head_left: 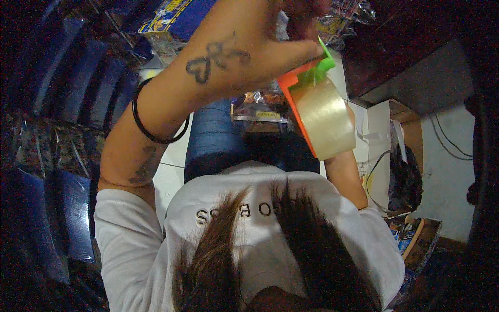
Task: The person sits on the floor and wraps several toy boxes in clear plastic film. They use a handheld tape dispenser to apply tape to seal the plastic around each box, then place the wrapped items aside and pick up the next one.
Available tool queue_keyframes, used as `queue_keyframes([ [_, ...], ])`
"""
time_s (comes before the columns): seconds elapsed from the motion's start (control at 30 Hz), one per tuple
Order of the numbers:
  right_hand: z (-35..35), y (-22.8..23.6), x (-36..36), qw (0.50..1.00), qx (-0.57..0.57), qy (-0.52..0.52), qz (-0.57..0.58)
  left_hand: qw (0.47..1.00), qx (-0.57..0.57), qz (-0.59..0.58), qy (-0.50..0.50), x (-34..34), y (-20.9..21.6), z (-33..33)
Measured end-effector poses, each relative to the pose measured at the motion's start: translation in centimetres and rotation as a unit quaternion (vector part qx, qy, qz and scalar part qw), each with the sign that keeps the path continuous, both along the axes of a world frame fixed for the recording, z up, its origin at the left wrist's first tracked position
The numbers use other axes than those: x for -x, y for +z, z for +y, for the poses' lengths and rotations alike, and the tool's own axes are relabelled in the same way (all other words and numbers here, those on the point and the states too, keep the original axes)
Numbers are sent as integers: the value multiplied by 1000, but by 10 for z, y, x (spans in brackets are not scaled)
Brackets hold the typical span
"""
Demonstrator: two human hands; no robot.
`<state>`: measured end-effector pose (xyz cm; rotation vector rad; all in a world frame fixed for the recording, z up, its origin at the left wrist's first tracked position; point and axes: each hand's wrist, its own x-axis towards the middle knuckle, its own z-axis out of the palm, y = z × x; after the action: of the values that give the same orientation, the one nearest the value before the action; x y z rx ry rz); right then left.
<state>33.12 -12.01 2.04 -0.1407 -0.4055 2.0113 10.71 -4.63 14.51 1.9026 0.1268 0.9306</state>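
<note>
A tape dispenser [299, 101] with an orange side, a bright green cutting end and a wide roll of yellowish clear packing tape [326, 118] is held up in front of my chest. Behind it, mostly hidden by the roll, my right hand [351, 115] grips it, with the forearm coming up from below. My left hand [265, 44] reaches across from the left, its thumb tip at the green end. The left fingers curl in shadow at the upper edge; what they pinch cannot be made out.
Below the hands, a clear plastic pack [264, 108] lies near my jeans-covered leg [213, 135]. A blue printed package [182, 21] is at the upper left. Dark blue stacked packs [78, 213] line the left side. On the right are an open cardboard box [408, 125] and a smaller box [429, 234] of items.
</note>
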Motion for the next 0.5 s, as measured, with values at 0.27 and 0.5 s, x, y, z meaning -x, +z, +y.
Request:
queue_keyframes([
  [0.27, -13, 11, -32, 997, 1, 61, -35, 972, 143, -28, 185, 10, -34, -13],
  [0.5, -22, 2, -41, 990, 32, 1, -138, 962, 188, 7, 196, 39, -51, 12],
])
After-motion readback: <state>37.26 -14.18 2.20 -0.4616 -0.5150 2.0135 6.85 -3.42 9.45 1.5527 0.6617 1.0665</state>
